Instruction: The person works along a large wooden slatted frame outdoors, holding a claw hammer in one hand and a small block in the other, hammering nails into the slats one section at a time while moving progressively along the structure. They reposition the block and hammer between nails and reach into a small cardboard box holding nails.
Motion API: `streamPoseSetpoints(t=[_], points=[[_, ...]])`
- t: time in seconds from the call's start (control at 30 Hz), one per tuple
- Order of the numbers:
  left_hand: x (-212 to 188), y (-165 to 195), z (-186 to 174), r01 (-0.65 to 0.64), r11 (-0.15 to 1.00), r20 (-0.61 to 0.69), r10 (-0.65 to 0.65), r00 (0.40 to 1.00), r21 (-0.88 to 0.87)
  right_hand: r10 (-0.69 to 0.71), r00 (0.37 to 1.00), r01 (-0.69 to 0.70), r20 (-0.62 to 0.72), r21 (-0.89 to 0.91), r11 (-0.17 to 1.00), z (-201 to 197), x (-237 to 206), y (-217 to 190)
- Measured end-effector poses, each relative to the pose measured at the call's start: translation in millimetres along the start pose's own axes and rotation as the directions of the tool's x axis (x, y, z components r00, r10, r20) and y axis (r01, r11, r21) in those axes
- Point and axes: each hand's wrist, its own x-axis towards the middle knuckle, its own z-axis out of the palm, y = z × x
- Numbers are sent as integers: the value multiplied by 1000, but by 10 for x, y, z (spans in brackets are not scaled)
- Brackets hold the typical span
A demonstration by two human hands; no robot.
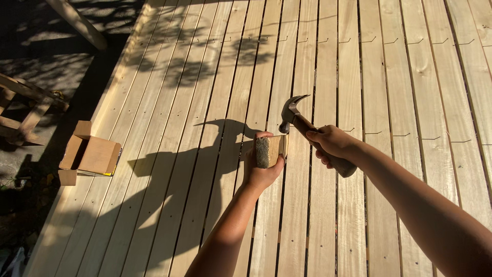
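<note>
From the head camera, looking down on a slatted wooden deck (328, 51) of pale boards with narrow gaps, lit by low sun and crossed by long shadows.

The left hand (260, 169) is closed around a small wooden block (270, 150), thumb on one side and fingers wrapped behind, holding it on edge near the middle of the deck with its rough end grain facing the camera. The block sits just above the boards; whether it touches them I cannot tell.

The right hand (329, 143) is clenched around the wooden handle of a claw hammer (300, 120), gripping about midway along it. The steel head is raised up and to the left of the fist, claw pointing toward the far edge, its face just beside the top of the block.

At the left edge of the deck lies an open cardboard box (91, 154), flaps spread. Beyond that edge, on shaded ground, stand some timber pieces (25, 102).
</note>
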Motion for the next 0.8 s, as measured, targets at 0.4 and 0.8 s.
streamPoseSetpoints(t=[0.4, 0.8], points=[[-16, 21, 43, -40, 998, -17, 41, 999, 56, 3, 997, -30, -80, -337, 941, -45, -186, 8], [-33, 37, 48, 14, 996, 23, -16, 1000, 87, -584, 703, 442, -406, -393, 806, -172, -436, 33]])
